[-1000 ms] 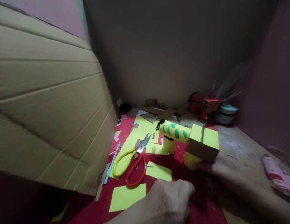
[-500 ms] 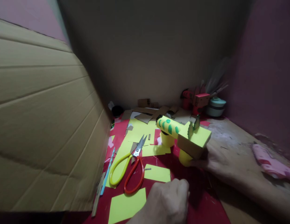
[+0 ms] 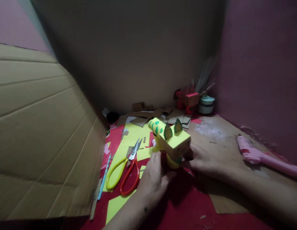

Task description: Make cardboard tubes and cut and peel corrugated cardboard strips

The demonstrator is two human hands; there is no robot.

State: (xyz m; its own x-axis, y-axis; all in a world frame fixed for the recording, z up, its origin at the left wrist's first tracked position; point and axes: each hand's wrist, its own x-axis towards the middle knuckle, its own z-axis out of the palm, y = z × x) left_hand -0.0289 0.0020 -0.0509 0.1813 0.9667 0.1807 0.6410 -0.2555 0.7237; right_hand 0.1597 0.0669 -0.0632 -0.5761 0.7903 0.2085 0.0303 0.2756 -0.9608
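Note:
A yellow paper animal figure (image 3: 175,139) with green spots, a box-shaped head and two upright ears stands in the middle of the work area. My right hand (image 3: 198,159) grips its lower front leg from the right, the fingertips partly hidden behind the head. On the figure's other side, my left hand (image 3: 153,175) reaches in with the thumb spread away from the fingers. Whether its fingertips touch the figure I cannot tell. Scissors (image 3: 132,158) with one yellow and one red handle lie left of that hand, blades slightly apart.
Yellow paper sheets (image 3: 118,206) and cardboard scraps (image 3: 138,121) cover the red surface. A large cardboard panel (image 3: 38,137) stands at left. A pink glue gun (image 3: 253,153) lies right. A red animal figure (image 3: 191,99) and a lidded pale-blue pot (image 3: 206,104) stand behind.
The figure has turned, so its head faces more toward me. My left hand has moved forward beside it, from a closed fist to spread fingers. The camera view has shifted right.

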